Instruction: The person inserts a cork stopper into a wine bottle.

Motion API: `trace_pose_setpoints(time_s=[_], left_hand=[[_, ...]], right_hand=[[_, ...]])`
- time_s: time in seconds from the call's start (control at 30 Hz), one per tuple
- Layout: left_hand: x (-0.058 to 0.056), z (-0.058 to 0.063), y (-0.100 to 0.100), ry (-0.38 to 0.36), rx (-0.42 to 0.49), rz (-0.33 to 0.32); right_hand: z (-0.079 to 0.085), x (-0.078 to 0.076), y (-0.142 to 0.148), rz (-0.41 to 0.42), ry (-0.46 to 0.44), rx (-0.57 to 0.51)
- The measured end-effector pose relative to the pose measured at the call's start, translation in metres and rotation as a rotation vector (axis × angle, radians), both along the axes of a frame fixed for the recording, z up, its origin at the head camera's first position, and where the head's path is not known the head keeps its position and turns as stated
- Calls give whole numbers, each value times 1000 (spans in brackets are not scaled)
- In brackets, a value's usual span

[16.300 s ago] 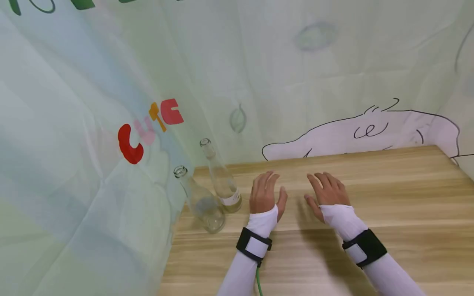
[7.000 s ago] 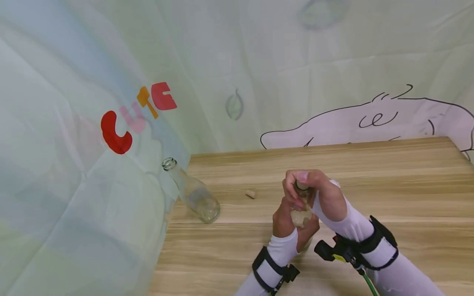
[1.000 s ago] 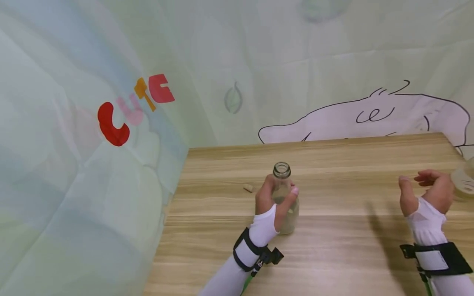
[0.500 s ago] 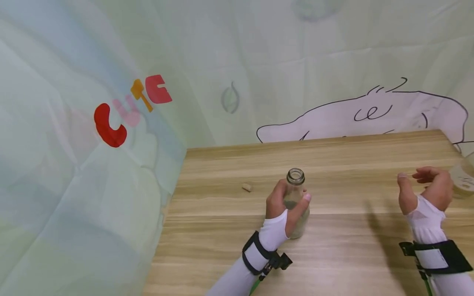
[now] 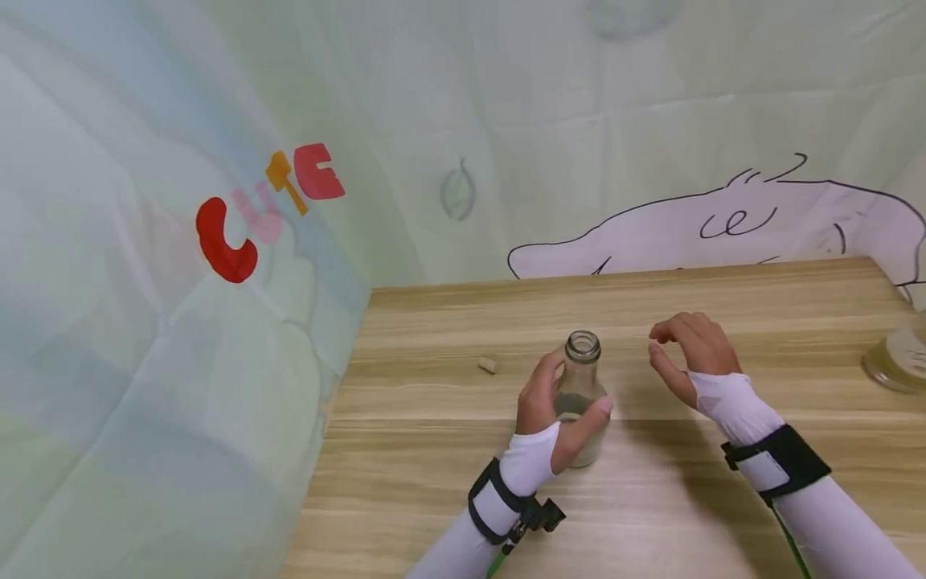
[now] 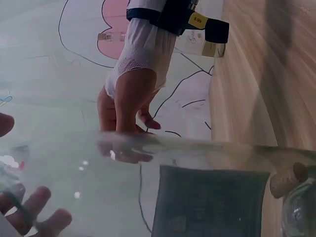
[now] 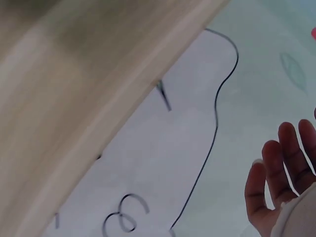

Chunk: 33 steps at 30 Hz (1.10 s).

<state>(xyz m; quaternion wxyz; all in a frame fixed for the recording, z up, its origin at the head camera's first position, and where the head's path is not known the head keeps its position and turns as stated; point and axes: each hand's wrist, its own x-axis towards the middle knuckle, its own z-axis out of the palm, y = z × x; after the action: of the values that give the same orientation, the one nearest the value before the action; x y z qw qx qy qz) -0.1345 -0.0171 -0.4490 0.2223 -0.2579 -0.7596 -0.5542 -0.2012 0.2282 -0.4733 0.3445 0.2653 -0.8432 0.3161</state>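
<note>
My left hand (image 5: 553,410) is curved around a clear glass bottle (image 5: 582,370) that stands upright on the table, thumb on its near right side and fingers on its left. The bottle's mouth is uncovered, and a dark label shows through the glass in the left wrist view. A small cork (image 5: 488,365) lies on the table left of that hand. To the right of the bottle and apart from it, my right hand (image 5: 698,350) hovers with bent, relaxed fingers and nothing in them.
A second glass bottle (image 5: 897,362) with a pale label stands at the right edge of the head view, partly cut off. In the left wrist view a cork (image 6: 102,37) sits in its neck. Printed cloth (image 5: 434,121) hangs behind and left of the wooden table (image 5: 405,482).
Over the last second my right hand has come left from beside the labelled bottle. My left hand has brought the uncorked bottle slightly right; it stood at the far left seconds before.
</note>
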Motion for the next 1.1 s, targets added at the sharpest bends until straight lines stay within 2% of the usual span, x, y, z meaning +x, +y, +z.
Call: trace_pose_setpoints(time_s=[0.23,0.33,0.47,0.57,0.63,0.7,0.83,0.97,1.1], left_hand=[[2,7,-28,98,14,0],[7,8,-38,127,31,27],[15,6,-48,129,34,76],[20,5,-53,108,34,98],[23,3,-56,95,39,112],[27,1,-59,86,44,129],[32,-5,-61,59,55,172],[35,-8,-61,52,64,190],[35,-8,-60,73,57,194]], right_hand=[[11,-25,-37,156,9,82],[12,-34,-47,213,6,109],[13,-45,-60,298,9,122],[12,-54,-70,327,-69,118],[10,-61,-77,343,-155,129],[6,-70,-86,351,-249,165],[-7,-88,-106,386,-358,265],[-19,-102,-126,412,-421,372],[-29,-112,-142,458,-431,441]])
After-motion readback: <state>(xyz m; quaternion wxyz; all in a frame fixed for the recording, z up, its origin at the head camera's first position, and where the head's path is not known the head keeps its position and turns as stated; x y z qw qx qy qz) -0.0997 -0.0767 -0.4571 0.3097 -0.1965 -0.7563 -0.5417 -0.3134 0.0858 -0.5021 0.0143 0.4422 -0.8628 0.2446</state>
